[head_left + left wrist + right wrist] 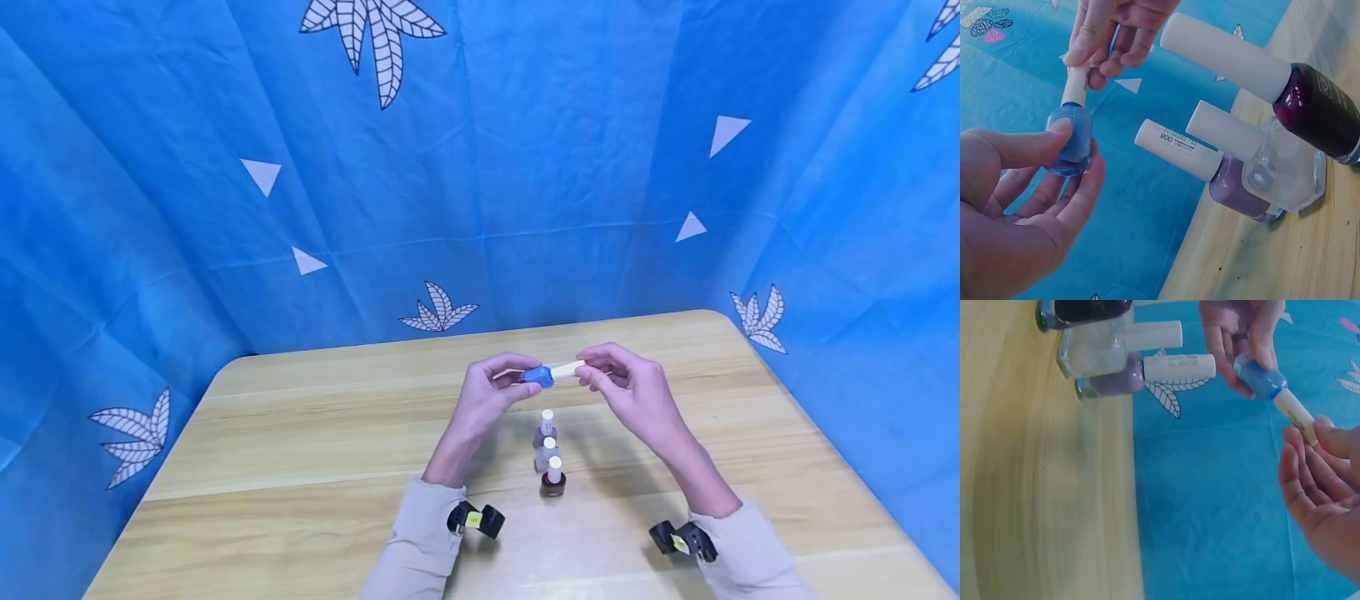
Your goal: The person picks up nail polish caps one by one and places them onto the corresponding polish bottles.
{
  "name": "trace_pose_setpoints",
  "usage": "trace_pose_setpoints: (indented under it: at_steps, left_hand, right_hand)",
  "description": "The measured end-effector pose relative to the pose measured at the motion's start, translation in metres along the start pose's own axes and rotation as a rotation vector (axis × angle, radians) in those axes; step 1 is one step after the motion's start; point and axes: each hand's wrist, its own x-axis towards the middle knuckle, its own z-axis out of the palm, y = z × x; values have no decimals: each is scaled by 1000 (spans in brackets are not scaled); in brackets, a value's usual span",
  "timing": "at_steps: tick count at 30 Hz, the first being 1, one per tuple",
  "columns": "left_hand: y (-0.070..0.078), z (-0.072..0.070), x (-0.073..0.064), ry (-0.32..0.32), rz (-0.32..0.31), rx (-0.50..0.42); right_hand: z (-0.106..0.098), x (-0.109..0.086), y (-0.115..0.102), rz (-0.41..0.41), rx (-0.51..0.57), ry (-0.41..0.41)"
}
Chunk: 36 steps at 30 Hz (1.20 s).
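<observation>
Between both hands a blue nail polish bottle (538,377) with a white cap (567,370) is held nearly level above the table. My left hand (487,396) pinches the blue glass body, its thumb across the front in the left wrist view. At the other end, my right hand (630,392) pinches the tip of the cap between thumb and fingers. The cap sits on the bottle's neck. Below the hands, three more polish bottles stand upright in a row: a purple one (1242,187), a clear one (1288,169) and a dark red one (1322,112), all white-capped.
The light wooden table (300,450) reaches back to a blue curtain (525,167) with white leaf and triangle prints. The standing bottles lie close together between the forearms. A black camera is strapped to each wrist.
</observation>
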Motion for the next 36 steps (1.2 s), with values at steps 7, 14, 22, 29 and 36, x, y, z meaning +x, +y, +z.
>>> trace_pose_setpoints:
  at_steps: [7,14,22,29,36]
  left_hand:
    - [-5,3,1,-4,30,208]
    - [-11,3,2,-50,49,300]
    - [-21,-1,4,-64,47,298]
    - [-25,-2,5,-57,34,281]
    - [-26,-7,7,-59,20,316]
  right_hand:
    - [13,-2,-2,-20,22,112]
    - [21,-4,5,-70,1,127]
    - [23,-5,10,3,69,44]
    - [25,-4,14,28,94,24]
    - [28,-2,13,62,96,2]
